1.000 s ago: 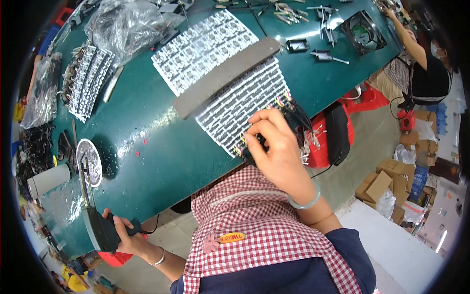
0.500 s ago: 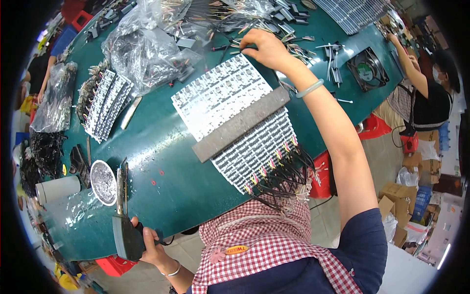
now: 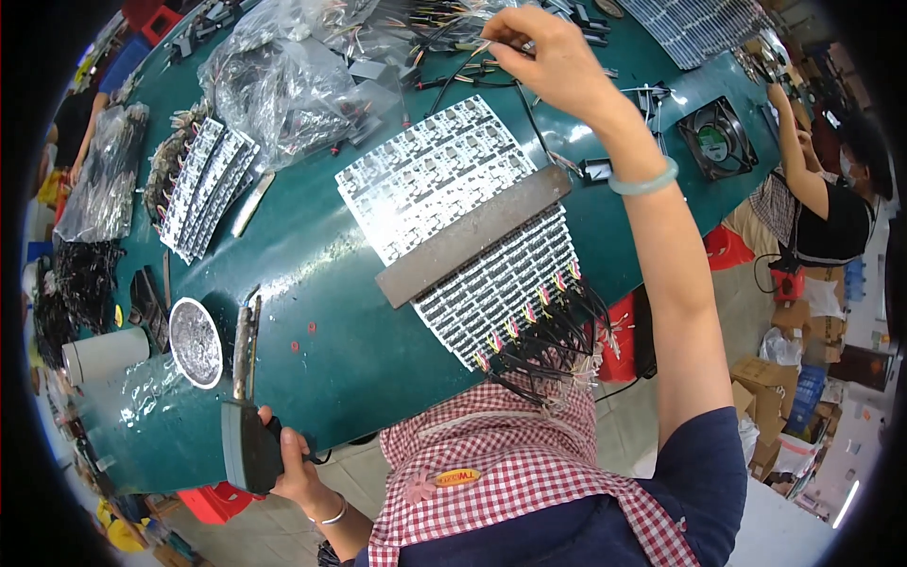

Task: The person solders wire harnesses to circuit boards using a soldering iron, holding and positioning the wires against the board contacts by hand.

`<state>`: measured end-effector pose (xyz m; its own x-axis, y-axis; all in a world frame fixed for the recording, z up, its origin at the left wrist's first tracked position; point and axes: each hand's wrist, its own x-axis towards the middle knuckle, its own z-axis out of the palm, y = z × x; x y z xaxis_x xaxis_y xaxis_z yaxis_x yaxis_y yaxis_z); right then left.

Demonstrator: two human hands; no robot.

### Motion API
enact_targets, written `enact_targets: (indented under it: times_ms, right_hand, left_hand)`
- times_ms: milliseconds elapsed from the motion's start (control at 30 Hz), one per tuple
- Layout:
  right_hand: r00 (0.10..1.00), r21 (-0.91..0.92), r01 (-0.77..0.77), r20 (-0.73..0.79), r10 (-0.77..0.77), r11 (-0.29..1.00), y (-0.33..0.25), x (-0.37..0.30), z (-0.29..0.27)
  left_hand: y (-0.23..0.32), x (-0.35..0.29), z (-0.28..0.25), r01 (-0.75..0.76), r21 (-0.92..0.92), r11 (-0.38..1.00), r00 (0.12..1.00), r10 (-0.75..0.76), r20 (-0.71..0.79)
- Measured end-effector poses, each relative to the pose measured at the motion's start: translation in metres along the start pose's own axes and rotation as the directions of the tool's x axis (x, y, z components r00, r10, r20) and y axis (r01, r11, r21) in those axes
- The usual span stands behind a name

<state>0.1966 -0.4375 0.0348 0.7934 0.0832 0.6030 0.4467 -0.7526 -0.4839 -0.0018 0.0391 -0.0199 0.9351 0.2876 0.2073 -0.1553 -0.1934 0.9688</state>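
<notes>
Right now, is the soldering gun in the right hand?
No, the left hand grips the soldering gun, while the right hand is well apart from it.

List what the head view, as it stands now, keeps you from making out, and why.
In the head view:
Boards under the bar: covered by it.
Left hand's full grip: partly behind the iron's handle.
Whether the right hand holds anything: too small.
Bag's full contents: obscured by crumpled plastic.
Striped sheets' far end: cut off by the top edge.

1 yellow oval badge (image 3: 458,476) on the checked apron (image 3: 557,465) bears red lettering.
</notes>
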Motion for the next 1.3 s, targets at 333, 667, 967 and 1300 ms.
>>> enact_targets:
  times_ms: [333, 667, 967, 1300]
  right_hand:
    - [0.92, 0.016, -0.293, 0.277, 0.278, 0.956, -0.175, -0.103, -0.021]
    - [0.69, 0.339, -0.687, 0.026, 0.723, 0.643, -0.217, -0.201, 0.033]
    - [0.663, 0.244, -0.682, -0.192, 0.723, 0.69, -0.229, -0.215, 0.055]
    - [0.747, 0.056, -0.616, -0.276, 0.605, 0.786, -0.227, -0.221, 0.072]
  left_hand:
    - [0.002, -0.036, 0.005, -0.097, -0.039, 0.995, 0.972, 0.103, 0.211]
    - [0.021, -0.05, 0.016, -0.014, 0.109, 0.994, 0.883, -0.039, 0.468]
    - [0.016, -0.054, 0.018, -0.12, 0.21, 0.97, 0.79, -0.035, 0.612]
    - [0.017, -0.05, 0.022, -0.18, 0.155, 0.971, 0.747, 0.032, 0.664]
